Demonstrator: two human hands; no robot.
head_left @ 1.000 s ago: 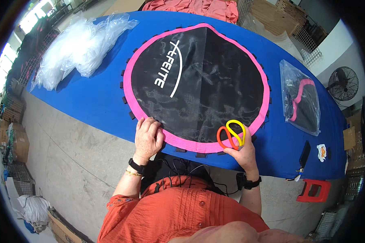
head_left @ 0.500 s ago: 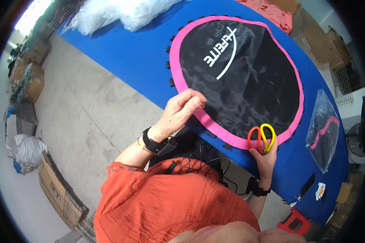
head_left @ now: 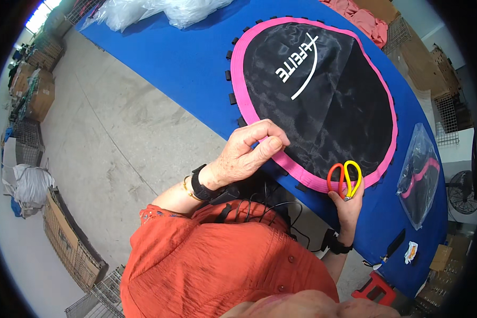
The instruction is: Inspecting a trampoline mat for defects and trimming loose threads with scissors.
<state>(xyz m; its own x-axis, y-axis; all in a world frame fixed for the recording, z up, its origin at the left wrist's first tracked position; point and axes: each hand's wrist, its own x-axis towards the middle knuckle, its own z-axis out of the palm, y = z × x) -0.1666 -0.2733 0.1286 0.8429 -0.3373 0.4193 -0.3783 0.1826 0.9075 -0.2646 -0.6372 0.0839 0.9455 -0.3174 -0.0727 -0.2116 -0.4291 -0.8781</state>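
A round black trampoline mat (head_left: 323,111) with a pink border and small black loops around its edge lies on the blue table. My left hand (head_left: 252,151) is over the near-left part of the pink border, its fingers curled in and the thumb pressed to them. Whatever those fingers may hold is hidden. At the near-right border, my right hand (head_left: 350,209) grips scissors (head_left: 336,177) with one red and one yellow handle loop. The loops point away from me over the mat's edge, and the blades are hidden in the hand.
Clear plastic (head_left: 180,11) is heaped at the table's far left. On the right lies a bagged black-and-pink piece (head_left: 418,180), with a dark-bladed tool (head_left: 395,244) and a small white packet (head_left: 411,252) nearer. Pink cloth (head_left: 360,24) sits beyond; a red frame (head_left: 374,290) stands below.
My left hand has shifted right and nearer along the pink border, fingers still curled. The scissors stay in my right hand, almost unmoved. The whole view has shifted slightly.
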